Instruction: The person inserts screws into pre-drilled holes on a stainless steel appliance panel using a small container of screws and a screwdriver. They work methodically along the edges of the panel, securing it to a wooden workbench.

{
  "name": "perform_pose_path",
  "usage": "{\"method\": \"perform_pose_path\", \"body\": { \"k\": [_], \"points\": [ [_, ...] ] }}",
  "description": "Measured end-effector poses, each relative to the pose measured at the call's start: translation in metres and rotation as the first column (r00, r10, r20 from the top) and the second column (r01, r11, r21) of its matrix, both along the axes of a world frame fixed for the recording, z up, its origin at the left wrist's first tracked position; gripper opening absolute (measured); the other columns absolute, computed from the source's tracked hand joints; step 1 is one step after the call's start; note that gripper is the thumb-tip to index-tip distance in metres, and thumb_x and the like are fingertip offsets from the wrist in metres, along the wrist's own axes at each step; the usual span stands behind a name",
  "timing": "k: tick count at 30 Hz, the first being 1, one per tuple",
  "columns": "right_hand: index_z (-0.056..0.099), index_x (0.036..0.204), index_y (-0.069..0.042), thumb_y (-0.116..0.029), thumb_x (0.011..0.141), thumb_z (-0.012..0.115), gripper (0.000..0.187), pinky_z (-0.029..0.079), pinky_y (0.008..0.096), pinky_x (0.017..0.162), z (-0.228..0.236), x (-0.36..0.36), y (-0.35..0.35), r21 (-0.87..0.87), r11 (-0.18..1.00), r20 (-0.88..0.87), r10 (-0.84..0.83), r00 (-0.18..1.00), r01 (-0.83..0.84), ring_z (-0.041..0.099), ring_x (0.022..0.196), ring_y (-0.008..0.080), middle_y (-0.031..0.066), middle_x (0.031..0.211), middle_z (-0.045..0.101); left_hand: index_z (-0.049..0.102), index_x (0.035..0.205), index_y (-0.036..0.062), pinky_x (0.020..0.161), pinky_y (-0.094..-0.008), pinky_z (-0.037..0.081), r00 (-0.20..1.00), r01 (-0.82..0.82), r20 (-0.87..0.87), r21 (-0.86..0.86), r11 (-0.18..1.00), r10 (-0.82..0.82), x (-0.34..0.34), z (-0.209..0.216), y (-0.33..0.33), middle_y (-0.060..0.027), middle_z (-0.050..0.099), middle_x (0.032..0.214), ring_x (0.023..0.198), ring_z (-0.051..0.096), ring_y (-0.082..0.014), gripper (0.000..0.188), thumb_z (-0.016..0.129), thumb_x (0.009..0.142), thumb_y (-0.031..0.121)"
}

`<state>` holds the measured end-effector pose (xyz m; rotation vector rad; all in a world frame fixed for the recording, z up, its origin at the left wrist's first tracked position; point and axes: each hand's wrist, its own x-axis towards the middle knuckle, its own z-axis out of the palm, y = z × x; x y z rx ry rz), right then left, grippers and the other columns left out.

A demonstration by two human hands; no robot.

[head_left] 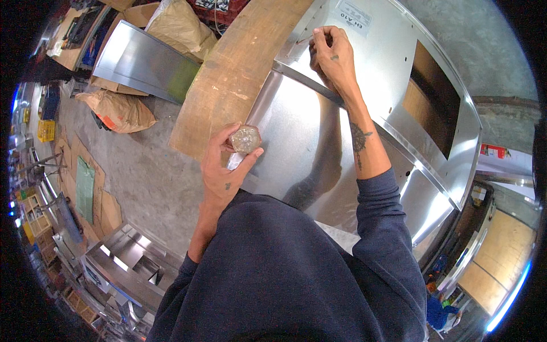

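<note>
The left hand (221, 171) holds the tub (246, 139) round its sides, presumably to leave the top clear, near the metal case (288, 128) and board (228, 85). The right hand (337, 58) curls over the case; I can't tell its grip.

Bare sheet metal (299, 134) is leaving open room between your left hand (221, 168) and right hand (336, 60), but a raised metal seam (307, 83) is crossing that path. Your right forearm (367, 145) is standing between your left hand and the cut-out (433, 97). The wooden table (219, 91) is offering free surface beyond your left hand.
</note>
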<state>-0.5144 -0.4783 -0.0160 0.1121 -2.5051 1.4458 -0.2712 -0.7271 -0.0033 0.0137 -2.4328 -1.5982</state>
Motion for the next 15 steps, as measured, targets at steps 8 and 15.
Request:
{"method": "perform_pose_path", "body": {
  "k": [8,15],
  "points": [
    [0.075,0.112,0.005,-0.029,0.109,0.065,0.036,0.055,0.0423,0.088,-0.001,0.000,-0.001,-0.027,1.000,-0.002,0.006,1.000,-0.006,0.068,0.094,0.0318,0.0219,0.107,0.068,0.063,0.143,0.0032,0.093,-0.0360,0.059,0.999,0.011,-0.030,0.018,1.000,-0.011,0.000,-0.008,-0.001,-0.0184,0.069,0.140,0.119,0.072,-0.0257,0.065,0.094,0.086,0.009],
    [0.075,0.112,0.005,-0.031,0.109,0.065,0.037,0.055,0.0427,0.088,-0.001,0.000,0.001,0.006,1.000,-0.027,0.005,1.000,-0.005,0.068,0.093,0.0315,0.0214,0.105,0.068,0.062,0.144,0.0031,0.092,-0.0358,0.059,0.999,0.020,-0.036,0.023,1.000,-0.019,0.001,-0.010,-0.001,-0.0191,0.069,0.140,0.120,0.072,-0.0263,0.066,0.094,0.086,0.009]
  ]
}}
